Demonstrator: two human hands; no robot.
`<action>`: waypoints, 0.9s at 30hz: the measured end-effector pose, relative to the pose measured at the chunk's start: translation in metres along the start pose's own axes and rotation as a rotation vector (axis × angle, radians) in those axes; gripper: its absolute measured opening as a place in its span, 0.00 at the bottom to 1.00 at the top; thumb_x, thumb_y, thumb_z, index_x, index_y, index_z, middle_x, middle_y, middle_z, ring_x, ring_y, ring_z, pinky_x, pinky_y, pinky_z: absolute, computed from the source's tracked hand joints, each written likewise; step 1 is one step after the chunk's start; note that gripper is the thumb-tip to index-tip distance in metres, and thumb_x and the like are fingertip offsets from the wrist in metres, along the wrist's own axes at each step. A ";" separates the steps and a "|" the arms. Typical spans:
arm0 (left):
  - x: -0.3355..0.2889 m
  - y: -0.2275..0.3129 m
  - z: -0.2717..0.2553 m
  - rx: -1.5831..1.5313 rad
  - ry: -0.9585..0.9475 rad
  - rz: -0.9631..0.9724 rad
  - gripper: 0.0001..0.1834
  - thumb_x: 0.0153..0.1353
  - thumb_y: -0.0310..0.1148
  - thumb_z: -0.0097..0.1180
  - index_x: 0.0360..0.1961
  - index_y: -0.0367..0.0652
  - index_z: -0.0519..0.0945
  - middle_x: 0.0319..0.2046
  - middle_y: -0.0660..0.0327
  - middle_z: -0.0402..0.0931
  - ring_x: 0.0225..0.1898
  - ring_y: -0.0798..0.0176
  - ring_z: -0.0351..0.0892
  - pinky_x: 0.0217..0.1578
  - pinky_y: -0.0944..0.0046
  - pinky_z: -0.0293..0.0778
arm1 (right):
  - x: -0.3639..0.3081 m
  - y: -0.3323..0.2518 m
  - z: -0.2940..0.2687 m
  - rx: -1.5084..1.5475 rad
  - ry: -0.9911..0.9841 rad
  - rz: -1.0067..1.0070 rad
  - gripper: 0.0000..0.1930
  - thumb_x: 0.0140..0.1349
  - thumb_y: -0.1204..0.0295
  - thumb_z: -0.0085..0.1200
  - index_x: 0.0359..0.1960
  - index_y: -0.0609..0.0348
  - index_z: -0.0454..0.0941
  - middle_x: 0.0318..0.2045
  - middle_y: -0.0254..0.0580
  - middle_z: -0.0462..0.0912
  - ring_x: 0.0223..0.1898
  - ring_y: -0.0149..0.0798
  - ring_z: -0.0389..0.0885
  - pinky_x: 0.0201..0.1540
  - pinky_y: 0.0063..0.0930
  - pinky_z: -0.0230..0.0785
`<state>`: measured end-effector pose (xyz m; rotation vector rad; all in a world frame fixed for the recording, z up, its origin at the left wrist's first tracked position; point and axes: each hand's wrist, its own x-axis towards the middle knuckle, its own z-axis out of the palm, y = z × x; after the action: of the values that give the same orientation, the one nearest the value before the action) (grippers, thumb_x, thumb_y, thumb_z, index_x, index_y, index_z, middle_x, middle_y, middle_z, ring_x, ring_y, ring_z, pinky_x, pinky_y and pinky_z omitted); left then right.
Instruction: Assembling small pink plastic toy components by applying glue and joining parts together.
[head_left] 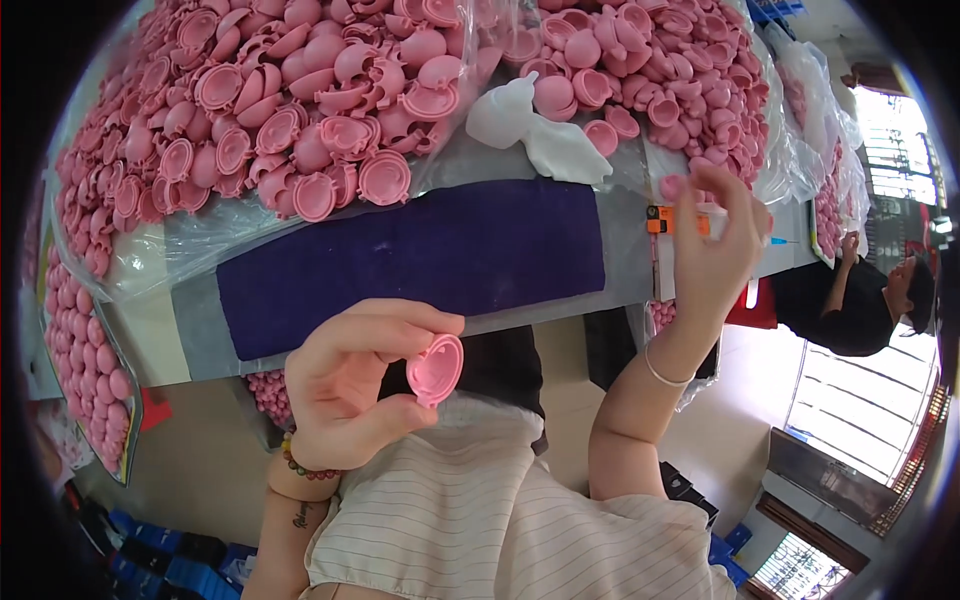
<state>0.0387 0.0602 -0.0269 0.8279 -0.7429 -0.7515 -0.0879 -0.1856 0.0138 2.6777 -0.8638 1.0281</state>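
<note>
My left hand (355, 385) is closed on a small pink plastic half-shell (436, 370), pinched between thumb and fingers above my lap. Its hollow inside faces up and a small tab shows at its lower edge. My right hand (720, 225) reaches over the right side of the table, fingers curved and apart. Close to its fingertips is a small pink piece (672, 186); contact between them is hard to make out. Beside the thumb lies an orange and black tool (662, 220), partly covered by the hand.
Heaps of pink half-shells (300, 110) on clear plastic fill the table's far side, with a second pile (680, 90) at right. A dark purple cloth (420, 255) lies in front, a crumpled white cloth (560, 145) behind it. Another person (850, 300) sits at right.
</note>
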 end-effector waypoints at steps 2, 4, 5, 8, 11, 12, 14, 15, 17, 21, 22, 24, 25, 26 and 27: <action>0.000 -0.001 0.000 0.102 -0.026 0.030 0.24 0.43 0.32 0.62 0.39 0.37 0.65 0.40 0.45 0.66 0.34 0.62 0.73 0.33 0.68 0.73 | 0.004 0.006 0.007 0.054 -0.112 0.069 0.10 0.43 0.76 0.54 0.30 0.62 0.74 0.25 0.39 0.76 0.26 0.32 0.71 0.32 0.22 0.62; -0.001 0.000 0.001 0.077 -0.033 0.021 0.23 0.43 0.30 0.62 0.39 0.36 0.65 0.40 0.45 0.66 0.35 0.61 0.73 0.34 0.68 0.73 | 0.006 0.009 0.008 0.112 -0.232 0.136 0.10 0.42 0.76 0.54 0.30 0.61 0.74 0.25 0.39 0.76 0.26 0.33 0.71 0.31 0.22 0.62; -0.001 0.001 0.002 0.081 -0.028 0.022 0.23 0.43 0.30 0.62 0.39 0.36 0.65 0.40 0.45 0.66 0.35 0.61 0.73 0.34 0.68 0.73 | 0.007 0.009 0.007 0.105 -0.231 0.116 0.10 0.43 0.76 0.54 0.31 0.62 0.74 0.24 0.38 0.76 0.24 0.30 0.71 0.29 0.20 0.62; -0.002 0.005 0.002 -0.080 0.047 -0.050 0.22 0.42 0.21 0.59 0.40 0.31 0.67 0.42 0.44 0.66 0.42 0.58 0.70 0.42 0.63 0.68 | 0.003 -0.008 0.005 0.235 -0.199 0.189 0.10 0.45 0.77 0.54 0.32 0.64 0.73 0.23 0.37 0.76 0.21 0.25 0.70 0.24 0.16 0.60; 0.001 0.005 0.001 -0.123 0.057 -0.052 0.22 0.43 0.22 0.59 0.41 0.31 0.66 0.43 0.44 0.66 0.42 0.58 0.70 0.43 0.64 0.68 | -0.010 -0.051 -0.013 0.828 -0.220 0.429 0.09 0.48 0.78 0.54 0.32 0.66 0.74 0.21 0.33 0.76 0.17 0.18 0.67 0.18 0.08 0.55; 0.001 0.005 0.000 -0.158 0.058 -0.063 0.23 0.43 0.23 0.59 0.41 0.31 0.66 0.43 0.43 0.66 0.42 0.58 0.70 0.43 0.64 0.67 | -0.017 -0.067 -0.020 0.953 -0.404 0.503 0.09 0.47 0.78 0.54 0.32 0.67 0.74 0.21 0.32 0.74 0.18 0.19 0.67 0.18 0.06 0.55; -0.001 0.002 -0.005 -0.189 0.061 -0.076 0.23 0.43 0.23 0.59 0.41 0.31 0.65 0.43 0.43 0.66 0.43 0.58 0.70 0.44 0.64 0.67 | -0.035 -0.076 -0.006 0.979 -0.526 0.389 0.11 0.45 0.79 0.56 0.33 0.66 0.74 0.25 0.33 0.73 0.20 0.20 0.67 0.18 0.08 0.53; -0.001 0.003 -0.004 -0.196 0.063 -0.074 0.23 0.43 0.23 0.59 0.41 0.30 0.65 0.43 0.43 0.66 0.44 0.58 0.70 0.45 0.64 0.67 | -0.034 -0.074 -0.007 0.984 -0.531 0.388 0.11 0.45 0.79 0.56 0.33 0.66 0.74 0.25 0.33 0.73 0.20 0.20 0.67 0.18 0.08 0.53; 0.000 0.004 -0.003 -0.200 0.072 -0.072 0.24 0.43 0.23 0.59 0.42 0.30 0.65 0.44 0.44 0.66 0.44 0.58 0.70 0.45 0.64 0.67 | -0.029 -0.066 -0.012 0.613 -0.438 0.136 0.15 0.41 0.81 0.57 0.35 0.65 0.75 0.29 0.34 0.71 0.22 0.22 0.65 0.19 0.11 0.53; -0.001 0.005 -0.001 -0.158 0.098 -0.115 0.25 0.44 0.22 0.59 0.44 0.30 0.64 0.44 0.45 0.66 0.45 0.59 0.69 0.46 0.65 0.66 | -0.024 -0.064 -0.018 0.617 -0.563 0.120 0.20 0.34 0.82 0.56 0.36 0.63 0.75 0.29 0.33 0.70 0.23 0.24 0.63 0.20 0.14 0.53; 0.000 0.006 0.001 -0.142 0.116 -0.128 0.25 0.44 0.21 0.58 0.44 0.30 0.63 0.44 0.45 0.66 0.45 0.60 0.69 0.46 0.65 0.66 | -0.025 -0.064 -0.016 0.620 -0.566 0.118 0.20 0.34 0.82 0.56 0.36 0.63 0.75 0.29 0.33 0.70 0.23 0.24 0.63 0.20 0.14 0.53; 0.001 0.008 0.003 -0.105 0.103 -0.132 0.24 0.44 0.20 0.57 0.44 0.30 0.64 0.44 0.46 0.66 0.45 0.61 0.69 0.46 0.65 0.66 | -0.027 -0.063 -0.015 0.609 -0.463 0.061 0.19 0.33 0.81 0.57 0.34 0.65 0.75 0.29 0.36 0.71 0.23 0.26 0.65 0.22 0.15 0.56; 0.002 0.009 0.004 -0.069 0.085 -0.136 0.23 0.45 0.19 0.56 0.44 0.30 0.64 0.45 0.47 0.66 0.45 0.62 0.69 0.46 0.66 0.66 | -0.029 -0.068 -0.016 0.612 -0.465 0.060 0.19 0.33 0.81 0.57 0.34 0.65 0.75 0.29 0.36 0.71 0.23 0.26 0.65 0.22 0.15 0.56; 0.003 0.008 0.005 -0.068 0.088 -0.137 0.23 0.45 0.19 0.56 0.44 0.30 0.64 0.45 0.47 0.66 0.45 0.62 0.69 0.46 0.66 0.66 | -0.032 -0.079 -0.020 0.871 -0.405 0.113 0.19 0.32 0.80 0.58 0.32 0.66 0.75 0.29 0.39 0.72 0.24 0.28 0.68 0.24 0.16 0.59; 0.002 0.008 0.005 -0.026 0.072 -0.127 0.23 0.45 0.17 0.55 0.44 0.29 0.65 0.45 0.48 0.66 0.45 0.62 0.70 0.45 0.66 0.67 | -0.035 -0.088 -0.021 1.130 -0.338 0.169 0.18 0.31 0.79 0.59 0.31 0.67 0.75 0.29 0.42 0.73 0.25 0.31 0.70 0.26 0.17 0.62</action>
<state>0.0378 0.0606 -0.0176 0.8794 -0.6197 -0.8388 -0.0712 -0.0904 0.0124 3.8489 -0.6591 1.4302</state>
